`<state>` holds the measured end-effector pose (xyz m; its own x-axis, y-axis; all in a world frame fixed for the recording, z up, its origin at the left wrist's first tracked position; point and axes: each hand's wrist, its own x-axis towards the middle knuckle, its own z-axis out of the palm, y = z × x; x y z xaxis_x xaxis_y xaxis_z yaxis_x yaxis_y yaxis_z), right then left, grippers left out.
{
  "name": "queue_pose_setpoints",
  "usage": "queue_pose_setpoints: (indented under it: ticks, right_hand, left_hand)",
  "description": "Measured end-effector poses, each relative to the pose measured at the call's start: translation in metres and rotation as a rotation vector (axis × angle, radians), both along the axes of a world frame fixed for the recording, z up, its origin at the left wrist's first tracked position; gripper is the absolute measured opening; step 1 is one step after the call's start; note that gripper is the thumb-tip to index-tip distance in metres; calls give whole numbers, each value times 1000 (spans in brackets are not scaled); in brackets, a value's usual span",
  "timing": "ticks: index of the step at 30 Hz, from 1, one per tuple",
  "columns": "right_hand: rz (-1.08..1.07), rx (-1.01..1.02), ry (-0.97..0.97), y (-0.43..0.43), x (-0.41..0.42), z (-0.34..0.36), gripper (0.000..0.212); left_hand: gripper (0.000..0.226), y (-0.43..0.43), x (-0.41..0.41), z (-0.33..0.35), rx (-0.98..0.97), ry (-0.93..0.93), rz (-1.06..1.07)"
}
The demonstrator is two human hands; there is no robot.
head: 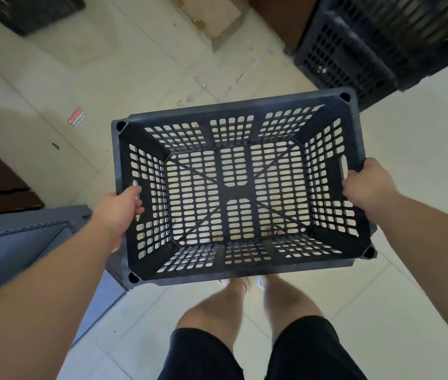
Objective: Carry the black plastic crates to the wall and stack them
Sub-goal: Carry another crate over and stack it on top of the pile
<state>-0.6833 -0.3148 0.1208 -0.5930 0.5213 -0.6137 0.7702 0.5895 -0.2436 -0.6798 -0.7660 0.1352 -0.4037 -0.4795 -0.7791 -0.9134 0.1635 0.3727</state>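
The black crate [240,192] is off the floor, held open side up and roughly level in front of the person's thighs. It is empty, and the pale tiled floor [409,149] shows through its lattice. Its long axis runs roughly from 8 to 2 o'clock in my view, with a hand at each short end. The left hand [120,208], at 8 o'clock, has its fingers wrapped round the end wall at the handle slot. The right hand [365,185], at 2 o'clock, is clamped over the opposite rim beside its slot, fingertips hidden under the edge. As I read it, the coming move turns on the stack of black crates [354,58], which lies at about 1 o'clock from the carried one and well apart from it. The right hand is the nearer of the two. That stack sits at an angle to the carried crate's axis, so I'd expect a turn is needed to square the corners before lowering. Further out are a cardboard box [212,15] at 12 o'clock, another dark crate [25,12] at 10, and a red label [77,117] on the tiles. A grey perforated panel [20,242] lies under the left forearm. I cannot make out the wall itself.
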Motion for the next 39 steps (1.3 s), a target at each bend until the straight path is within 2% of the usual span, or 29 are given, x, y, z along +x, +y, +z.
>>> queue_pose_setpoints:
  ticks: [5,9,14,16,18,22,27,31,35,39]
  right_hand:
    - [-128,-31,39,27,31,121,25]
    - [-239,8,80,42,66,207,17]
    - [-365,47,160,55,118,287,19]
    - [-411,69,196,57,140,311,19]
    - [-462,87,217,60,168,333,22]
    - [-583,106,253,70,228,367,25]
    - [-738,98,280,99,305,403,23]
    - [-836,109,302,137,370,426,25]
    - [-945,119,308,177,446,443,17]
    - [-1046,150,343,219,521,461,17]
  left_hand:
    - [51,26,-22,117,-36,10,-134]
    - [56,52,-34,199,-20,48,-194]
    - [28,81,-35,272,92,138,-273]
    - [34,92,-36,295,122,147,-323]
    - [39,107,-31,314,137,140,-385]
    - [32,141,-19,347,146,173,-489]
    - [36,206,2,391,144,200,-650]
    - [40,278,30,422,145,252,-760]
    - [31,355,74,449,155,305,-891]
    - [38,441,115,468,139,372,-1038]
